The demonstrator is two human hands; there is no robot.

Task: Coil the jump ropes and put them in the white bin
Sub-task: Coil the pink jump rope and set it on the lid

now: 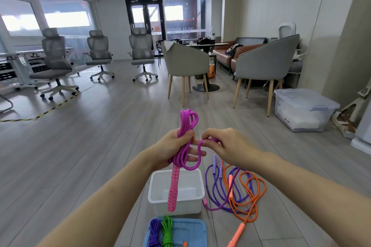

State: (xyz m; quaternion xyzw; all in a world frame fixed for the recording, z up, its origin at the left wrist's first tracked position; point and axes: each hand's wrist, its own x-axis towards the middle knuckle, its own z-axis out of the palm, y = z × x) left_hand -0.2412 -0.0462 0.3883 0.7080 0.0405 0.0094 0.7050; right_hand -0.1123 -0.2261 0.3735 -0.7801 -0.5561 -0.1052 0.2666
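My left hand (174,147) grips a bundle of magenta jump rope (186,126), folded into loops that stick up above my fingers. Its pink patterned handle (173,188) hangs down over the white bin (193,205). My right hand (224,145) pinches the loose strand of the same rope, which curves from under my left hand up to these fingers. The white bin stands on the floor right below my hands. A purple rope (215,192) and an orange rope (259,198) lie tangled and uncoiled on the floor to the bin's right.
A blue tray (197,230) near my feet holds a coiled purple rope (154,233) and a coiled green rope (167,232). A lidded clear storage box (301,109) sits at the right wall. Grey armchairs (265,66) and office chairs (140,50) stand farther off.
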